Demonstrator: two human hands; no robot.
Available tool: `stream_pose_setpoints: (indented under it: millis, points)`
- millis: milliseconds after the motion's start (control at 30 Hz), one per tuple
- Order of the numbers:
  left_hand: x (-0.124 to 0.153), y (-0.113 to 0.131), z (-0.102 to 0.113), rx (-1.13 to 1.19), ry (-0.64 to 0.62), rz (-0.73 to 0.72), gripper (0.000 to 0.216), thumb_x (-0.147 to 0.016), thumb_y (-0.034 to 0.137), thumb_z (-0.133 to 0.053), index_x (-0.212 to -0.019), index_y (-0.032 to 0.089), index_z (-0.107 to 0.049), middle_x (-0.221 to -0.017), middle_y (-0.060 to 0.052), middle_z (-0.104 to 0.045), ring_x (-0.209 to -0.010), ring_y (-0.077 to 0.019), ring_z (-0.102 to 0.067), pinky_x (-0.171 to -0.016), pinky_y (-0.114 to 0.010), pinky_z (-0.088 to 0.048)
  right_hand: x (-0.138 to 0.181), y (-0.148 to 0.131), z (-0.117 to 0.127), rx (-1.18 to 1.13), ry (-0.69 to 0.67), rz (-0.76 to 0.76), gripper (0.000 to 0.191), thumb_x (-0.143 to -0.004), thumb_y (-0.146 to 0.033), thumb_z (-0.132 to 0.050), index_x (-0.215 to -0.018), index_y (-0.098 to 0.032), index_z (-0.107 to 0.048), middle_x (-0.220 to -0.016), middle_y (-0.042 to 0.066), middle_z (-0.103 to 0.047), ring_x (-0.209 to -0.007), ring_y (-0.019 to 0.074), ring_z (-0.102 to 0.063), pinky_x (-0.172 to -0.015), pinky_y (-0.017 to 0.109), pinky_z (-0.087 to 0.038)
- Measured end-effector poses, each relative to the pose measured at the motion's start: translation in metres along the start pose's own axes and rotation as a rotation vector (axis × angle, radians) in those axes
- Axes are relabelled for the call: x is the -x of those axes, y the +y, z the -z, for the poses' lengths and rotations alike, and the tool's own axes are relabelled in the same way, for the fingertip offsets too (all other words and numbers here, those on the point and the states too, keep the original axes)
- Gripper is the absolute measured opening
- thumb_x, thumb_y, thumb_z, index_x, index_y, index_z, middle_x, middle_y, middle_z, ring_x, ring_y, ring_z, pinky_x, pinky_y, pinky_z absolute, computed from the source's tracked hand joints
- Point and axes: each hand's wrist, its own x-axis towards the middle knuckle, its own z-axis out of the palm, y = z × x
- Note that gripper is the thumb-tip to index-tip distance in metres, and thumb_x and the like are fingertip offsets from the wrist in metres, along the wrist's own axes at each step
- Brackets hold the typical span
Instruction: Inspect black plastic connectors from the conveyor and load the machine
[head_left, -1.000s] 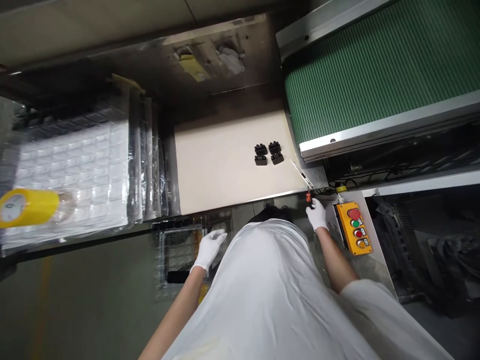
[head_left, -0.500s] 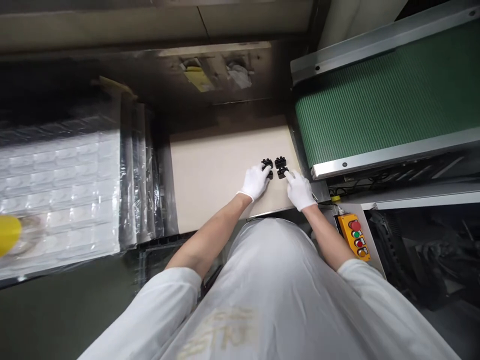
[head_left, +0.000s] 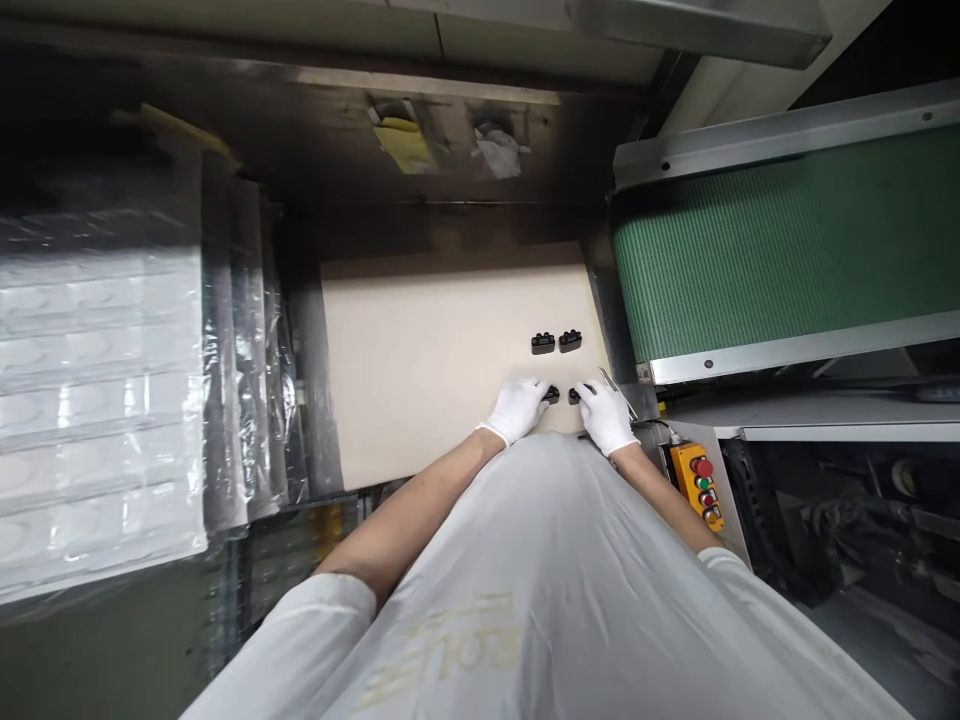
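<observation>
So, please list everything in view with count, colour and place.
Flat beige board: one, beige, centre
Black knobbed blocks: four, black, board's right side
Slim metallic tool: one, silvery, board's right edge
Green ribbed conveyor belt: one, green, right
Yellow button box: one, yellow, lower right
Dark machinery: count unclear, black, lower right
White trays in film: several, white, left
Yellow crumpled item: one, yellow, top centre
White crumpled item: one, white, top centre
White smock: one, white, bottom
Gloved left grip: one, white, on front-left block
Gloved right grip: one, white, on front-right block
</observation>
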Motion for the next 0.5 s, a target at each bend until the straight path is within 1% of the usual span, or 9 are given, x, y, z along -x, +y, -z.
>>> stream_pose_setpoints:
  millis: [67,133,200,267,333,367,400,433,500]
  points:
    - [0.005,-0.001,-0.001,0.023,0.007,-0.003,0.032,-0.099,0.026,-0.064,-0.128,0.016,-0.07,-0.118,-0.017,-0.072,-0.111,-0.0336,-0.068,-0.096,-0.044,-0.051,0.007,0.001,0.001,0.009,-0.013,0.002,0.044,-0.104,-0.022,-0.045,-0.141,-0.025,-0.068,-0.142,0.011,-0.068,-0.106,0.0278,-0.066,-0.091,0.039,-0.049]
    - [0.008,-0.003,0.002,0.055,0.027,-0.005,0.033,-0.099,0.032,-0.065,-0.128,0.016,-0.07,-0.118,-0.016,-0.073,-0.112,-0.0329,-0.068,-0.098,-0.044,-0.052,0.011,0.001,0.007,0.01,-0.002,-0.01,0.045,-0.103,-0.022,-0.045,-0.141,-0.024,-0.069,-0.149,0.011,-0.064,-0.112,0.0285,-0.066,-0.096,0.04,-0.05]
    - [0.005,-0.008,0.011,0.089,0.071,0.005,0.041,-0.102,0.041,-0.061,-0.135,0.017,-0.066,-0.125,-0.016,-0.072,-0.119,-0.0317,-0.066,-0.104,-0.043,-0.051,0.007,0.0,0.018,-0.008,0.048,-0.042,0.046,-0.103,-0.021,-0.043,-0.141,-0.023,-0.069,-0.153,0.012,-0.061,-0.12,0.0299,-0.065,-0.102,0.041,-0.05]
    - [-0.009,-0.014,0.027,0.114,0.149,0.032,0.052,-0.105,0.044,-0.055,-0.149,0.016,-0.056,-0.138,-0.017,-0.066,-0.129,-0.0303,-0.061,-0.112,-0.041,-0.047,-0.011,-0.005,0.035,-0.029,0.105,-0.068,0.049,-0.102,-0.019,-0.042,-0.144,-0.023,-0.067,-0.155,0.013,-0.058,-0.125,0.0308,-0.064,-0.106,0.042,-0.05]
    - [-0.033,-0.021,0.047,0.097,0.185,0.058,0.062,-0.105,0.041,-0.054,-0.159,0.015,-0.043,-0.151,-0.018,-0.058,-0.138,-0.0315,-0.055,-0.117,-0.042,-0.044,-0.042,-0.011,0.055,-0.02,0.117,-0.075,0.056,-0.1,-0.018,-0.042,-0.153,-0.024,-0.058,-0.16,0.014,-0.053,-0.125,0.0313,-0.064,-0.106,0.043,-0.051]
    - [-0.047,-0.024,0.057,0.077,0.165,0.061,0.065,-0.103,0.039,-0.056,-0.161,0.015,-0.041,-0.153,-0.019,-0.056,-0.14,-0.0331,-0.053,-0.117,-0.043,-0.044,-0.061,-0.014,0.064,0.001,0.08,-0.081,0.06,-0.099,-0.017,-0.042,-0.158,-0.025,-0.052,-0.162,0.015,-0.051,-0.126,0.0315,-0.065,-0.105,0.043,-0.051]
    - [-0.061,-0.026,0.066,0.054,0.12,0.056,0.063,-0.1,0.037,-0.06,-0.158,0.014,-0.046,-0.15,-0.02,-0.058,-0.138,-0.0349,-0.055,-0.115,-0.044,-0.045,-0.079,-0.017,0.073,0.025,0.013,-0.09,0.063,-0.099,-0.016,-0.043,-0.161,-0.026,-0.048,-0.162,0.016,-0.05,-0.126,0.0317,-0.065,-0.104,0.043,-0.052]
    - [-0.074,-0.027,0.074,0.034,0.057,0.043,0.058,-0.098,0.034,-0.062,-0.151,0.013,-0.055,-0.144,-0.021,-0.062,-0.133,-0.0361,-0.059,-0.112,-0.045,-0.047,-0.096,-0.019,0.08,0.048,-0.073,-0.103,0.063,-0.098,-0.016,-0.045,-0.16,-0.026,-0.049,-0.159,0.017,-0.053,-0.125,0.0317,-0.066,-0.102,0.043,-0.052]
    - [-0.09,-0.027,0.081,0.016,-0.067,0.007,0.038,-0.094,0.028,-0.066,-0.128,0.013,-0.071,-0.126,-0.019,-0.072,-0.118,-0.0354,-0.068,-0.103,-0.043,-0.053,-0.12,-0.022,0.088,0.074,-0.25,-0.122,0.055,-0.096,-0.018,-0.052,-0.149,-0.027,-0.061,-0.144,0.017,-0.066,-0.119,0.0307,-0.07,-0.097,0.039,-0.054]
